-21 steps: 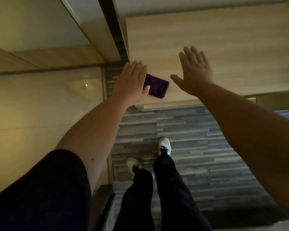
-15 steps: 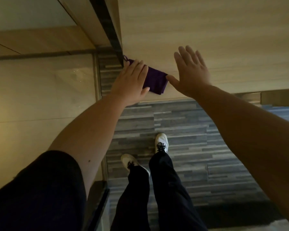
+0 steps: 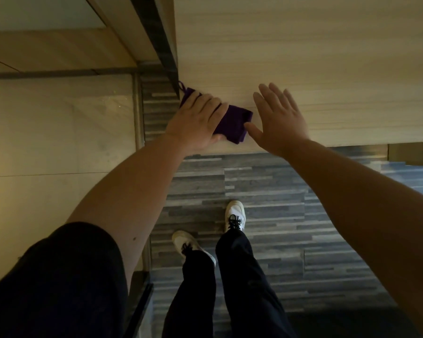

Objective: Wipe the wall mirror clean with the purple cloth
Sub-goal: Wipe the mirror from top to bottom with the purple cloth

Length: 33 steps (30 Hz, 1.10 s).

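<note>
head view: the left hand point(image 3: 197, 119) lies flat on the purple cloth point(image 3: 232, 126), pressing it to the wall mirror point(image 3: 303, 57). the cloth has slid toward the mirror's dark left edge point(image 3: 166, 54), so the wiping goes on. the right hand point(image 3: 280, 120), just beside the cloth, is open and empty.

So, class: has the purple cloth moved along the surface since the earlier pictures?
Yes. The purple cloth, pressed flat under the left hand, has slid leftward: its left end now touches the dark vertical strip, where earlier a gap showed.
</note>
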{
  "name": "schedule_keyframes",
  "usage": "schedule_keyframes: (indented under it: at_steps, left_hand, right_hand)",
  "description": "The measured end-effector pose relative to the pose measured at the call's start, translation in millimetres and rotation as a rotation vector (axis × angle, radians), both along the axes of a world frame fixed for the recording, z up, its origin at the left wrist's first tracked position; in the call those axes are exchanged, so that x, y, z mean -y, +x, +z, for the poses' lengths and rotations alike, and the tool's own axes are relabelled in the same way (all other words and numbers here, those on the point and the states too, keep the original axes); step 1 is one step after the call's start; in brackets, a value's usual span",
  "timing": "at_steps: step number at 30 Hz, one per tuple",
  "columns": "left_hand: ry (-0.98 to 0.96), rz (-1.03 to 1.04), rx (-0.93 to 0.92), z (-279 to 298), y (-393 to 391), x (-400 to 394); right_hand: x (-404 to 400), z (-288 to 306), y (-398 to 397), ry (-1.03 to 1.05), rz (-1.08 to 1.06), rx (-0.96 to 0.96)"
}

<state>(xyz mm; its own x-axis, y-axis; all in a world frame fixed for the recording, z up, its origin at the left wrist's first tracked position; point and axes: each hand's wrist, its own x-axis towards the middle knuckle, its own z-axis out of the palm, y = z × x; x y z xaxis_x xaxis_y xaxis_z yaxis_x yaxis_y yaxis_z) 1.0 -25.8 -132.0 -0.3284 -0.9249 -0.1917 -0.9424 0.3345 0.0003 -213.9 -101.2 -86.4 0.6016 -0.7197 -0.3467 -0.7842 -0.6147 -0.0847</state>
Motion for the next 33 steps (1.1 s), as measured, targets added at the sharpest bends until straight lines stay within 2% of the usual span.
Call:
schedule_keyframes:
  at_steps: [3,6,11,18,25,33]
  left_hand:
    - [-0.109,0.002,0.043,-0.9,-2.5,-17.2]
    - [-0.097,0.072,0.05,9.6,4.5,-40.2]
    - [-0.145,0.254,0.028,58.6,51.3,-87.5]
    - [-0.437,0.466,0.092,195.2,149.0,-146.5]
    - [-0.649,0.645,0.199,352.0,256.0,-195.6]
    - [-0.967,0.67,0.346,505.5,337.9,-224.0]
  right_hand:
    - [-7.7,2.3,-0.8,0.004,0.009,0.0]
    - [-17.9,14.2,3.9,0.026,0.027,-0.013]
    - [-41.5,59.5,47.9,0.029,0.111,0.007]
    - [-85.3,174.8,175.0,-0.029,0.235,0.131]
    - [-108.3,319.5,284.9,-0.209,0.346,0.227]
    - [-123.7,481.0,373.6,-0.438,0.399,0.427]
